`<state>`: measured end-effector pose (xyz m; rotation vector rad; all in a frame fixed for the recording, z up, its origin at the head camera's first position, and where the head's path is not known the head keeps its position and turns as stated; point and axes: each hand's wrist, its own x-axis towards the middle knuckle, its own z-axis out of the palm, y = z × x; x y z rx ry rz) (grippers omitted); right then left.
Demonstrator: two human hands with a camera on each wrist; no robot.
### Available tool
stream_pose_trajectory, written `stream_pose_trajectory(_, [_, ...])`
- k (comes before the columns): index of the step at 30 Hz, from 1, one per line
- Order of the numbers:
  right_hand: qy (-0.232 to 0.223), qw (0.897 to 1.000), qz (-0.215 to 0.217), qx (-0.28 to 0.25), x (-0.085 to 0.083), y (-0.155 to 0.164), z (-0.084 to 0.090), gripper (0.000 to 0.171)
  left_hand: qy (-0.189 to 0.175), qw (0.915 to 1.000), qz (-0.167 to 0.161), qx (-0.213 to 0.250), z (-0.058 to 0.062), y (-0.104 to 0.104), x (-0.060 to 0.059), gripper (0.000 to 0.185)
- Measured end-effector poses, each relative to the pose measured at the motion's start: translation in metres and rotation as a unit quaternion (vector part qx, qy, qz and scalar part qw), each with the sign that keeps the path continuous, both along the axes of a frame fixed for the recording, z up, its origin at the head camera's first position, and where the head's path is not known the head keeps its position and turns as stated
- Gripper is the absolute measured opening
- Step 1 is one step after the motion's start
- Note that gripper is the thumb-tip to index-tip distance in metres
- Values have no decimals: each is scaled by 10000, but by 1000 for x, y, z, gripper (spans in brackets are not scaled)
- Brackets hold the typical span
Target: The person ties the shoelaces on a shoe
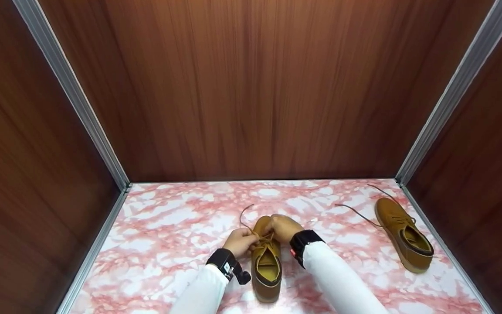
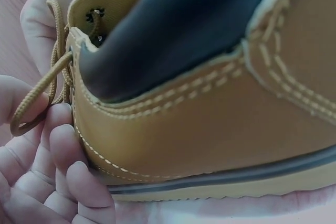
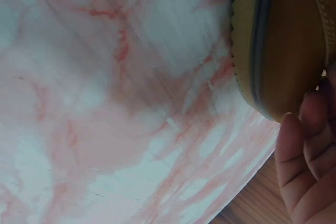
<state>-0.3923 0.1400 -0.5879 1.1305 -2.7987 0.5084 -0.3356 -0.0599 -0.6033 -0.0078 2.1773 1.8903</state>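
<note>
A tan leather shoe (image 1: 267,294) stands on the pink-and-white marbled surface, toe pointing away from me. My left hand (image 1: 239,242) is at its left side over the lacing. Thumb and fingers pinch the brown shoelace (image 2: 32,99), which bends in a loop near the top eyelets in the left wrist view; one loose end trails forward. Across the front of the shoe, my right hand (image 1: 286,228) has curled fingers at the lacing and seems to pinch the lace, though its grip is mostly hidden. The right wrist view shows its fingers (image 3: 292,153) against the shoe's side.
A matching tan shoe (image 1: 401,235) lies at the right, its two lace ends spread loose over the marbled surface (image 1: 181,257). Brown wood-grain panels (image 1: 251,96) with metal corner strips (image 1: 81,104) enclose the back and sides.
</note>
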Motion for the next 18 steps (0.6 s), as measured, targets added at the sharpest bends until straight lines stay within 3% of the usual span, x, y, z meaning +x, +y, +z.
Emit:
stream_pose_trajectory(12, [207,9996,-183,98,2,-2,0,21,-41,10000,5,5,-2,1,0,6])
stream_pose_trajectory(18, [-169,9970,-711,-267,0,9,10,14,63,9999,23,-130,-2,1,0,13])
